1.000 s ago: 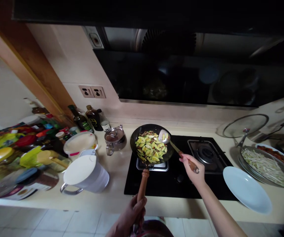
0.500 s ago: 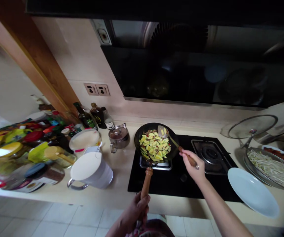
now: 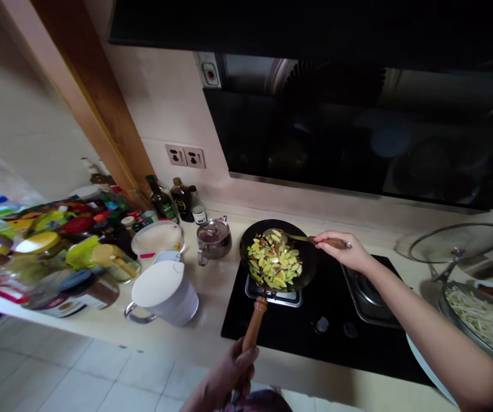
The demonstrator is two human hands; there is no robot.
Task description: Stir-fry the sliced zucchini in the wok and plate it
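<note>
A dark wok [image 3: 307,266] sits on the left burner of the black gas hob, full of sliced pale-green and yellow vegetable pieces [image 3: 275,261] with bits of red among them. My left hand [image 3: 238,369] is wrapped round the wok's wooden handle [image 3: 255,326], which points toward me. My right hand [image 3: 341,247] grips the wooden handle of a spatula [image 3: 300,237] from the right side. The spatula's blade lies among the slices near the wok's far edge, partly covered by them.
Left of the hob stand a white pitcher [image 3: 165,294], a lidded glass pot [image 3: 214,239], sauce bottles [image 3: 182,200] and many jars. On the right are a bowl of bean sprouts [image 3: 484,317], a glass lid [image 3: 458,246] and a plate [image 3: 429,366] partly behind my forearm. A range hood overhangs.
My right hand has raised and swung the spatula, so its handle now lies nearly level and its blade is among the slices. My left hand keeps the wok handle; the view has shifted.
</note>
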